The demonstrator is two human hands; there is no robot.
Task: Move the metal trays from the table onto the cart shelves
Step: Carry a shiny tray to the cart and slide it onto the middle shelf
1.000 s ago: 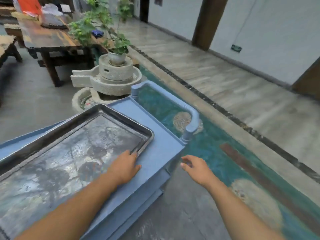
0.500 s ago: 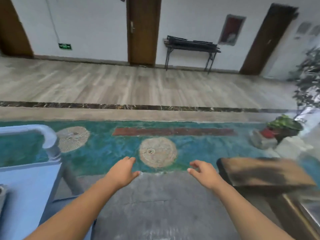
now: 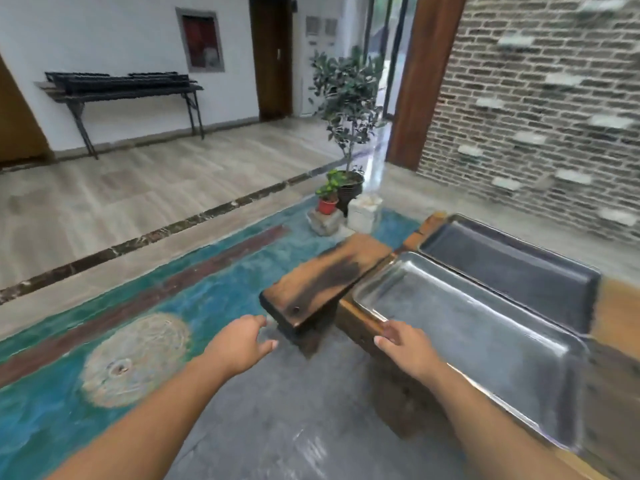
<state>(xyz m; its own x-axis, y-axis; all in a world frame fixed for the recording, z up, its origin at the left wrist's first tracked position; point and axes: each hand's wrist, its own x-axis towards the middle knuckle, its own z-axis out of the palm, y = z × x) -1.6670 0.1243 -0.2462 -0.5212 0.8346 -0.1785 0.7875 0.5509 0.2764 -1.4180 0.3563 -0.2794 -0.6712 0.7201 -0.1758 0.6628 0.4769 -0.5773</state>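
A: Item one, the trays?

B: Two on the wooden table (image 3: 360, 327) at about 3 o'clock in the view. The nearer, silver tray (image 3: 467, 344) lies flat along the table's near edge, its rim running just inside that edge. The farther, dark tray (image 3: 512, 268) sits at 2 o'clock, directly behind the silver one; their long rims lie side by side, and whether they touch or overlap cannot be told through the blur.

A: Item two, the hands?

B: Right hand (image 3: 405, 344), near centre, palm down, over the table edge at the silver tray's near left corner. Fingers loosely curled and slightly parted, holding nothing; whether the fingertips touch the rim cannot be told. Left hand (image 3: 239, 344), at 9 o'clock of the right one and well apart from it, hangs over the grey floor. Fingers half curled, thumb out, empty.

A: Item three, furniture beside the table?

B: One wooden bench (image 3: 322, 278), dark-stained in the middle, lying along the table's left side at 12 o'clock of the hands, just ahead of the left hand.

A: Item four, surroundings?

B: Painted teal floor band (image 3: 207, 292) from 8 to 12 o'clock, with a pale round disc (image 3: 135, 358) at 9. Potted tree (image 3: 346, 109) and a small red pot (image 3: 327, 205) at 12. Dark console table (image 3: 121, 88) against the white wall at 11. Brick wall (image 3: 536, 98) at 1 to 2.
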